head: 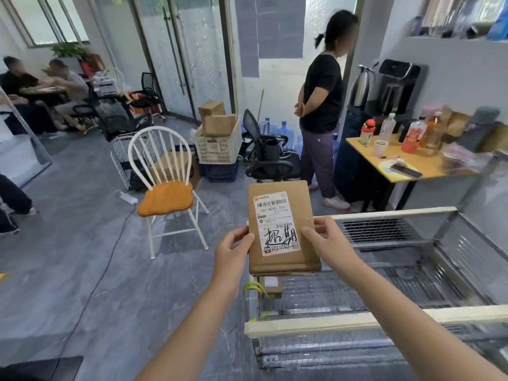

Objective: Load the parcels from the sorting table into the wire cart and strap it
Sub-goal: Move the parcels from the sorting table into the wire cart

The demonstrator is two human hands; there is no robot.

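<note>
Parcel (pixel 283 229): held up in the air above the left end of the wire cart (pixel 357 320), not yet inside it
Left hand (pixel 233 248): pinches the left edge low down, thumb on the front face, fingers curled behind
Right hand (pixel 327 243): grips the right edge, thumb tip on the edge of the label (pixel 277 224), fingers wrapped round the back
Step in hand: judged to be carrying this one across and setting it into the cart
Doing it well: keep both hands on until it is over the rail, then lower it flat onto the mesh floor beside the small box (pixel 270 285) lying there, so later ones stack square
Looks: flat brown cardboard box, taller than wide, white shipping label with barcodes and bold black handwriting, corners clean
Cart corner: a yellow band (pixel 254 287) is looped at the near-left post; whether it is the strap I cannot tell
Farther off: a white chair (pixel 167 193) to the left, a standing person (pixel 321 105) and a yellow table (pixel 412 166) behind the cart
</note>
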